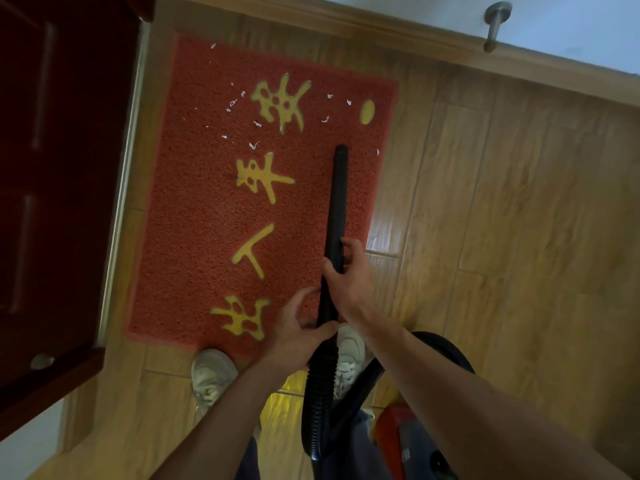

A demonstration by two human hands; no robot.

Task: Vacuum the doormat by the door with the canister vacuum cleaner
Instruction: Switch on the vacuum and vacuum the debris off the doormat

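Note:
A red doormat (207, 209) with yellow characters lies on the wood floor beside a dark red door (59, 168). Several white paper scraps (254, 144) are scattered over its far half. A black vacuum wand (338, 199) points away from me, its tip over the mat's right side near the scraps. My right hand (349, 278) is shut on the wand's lower part. My left hand (298, 330) grips the wand just below, where the ribbed black hose (317, 403) joins. The red canister (394, 441) sits low at the bottom edge, partly hidden by my right arm.
My two feet in white sneakers (213, 375) stand at the mat's near edge. A wooden baseboard (381, 32) runs along the white wall at the top, with a metal door stopper (495, 24) on it. Wood-pattern floor (502, 220) extends to the right.

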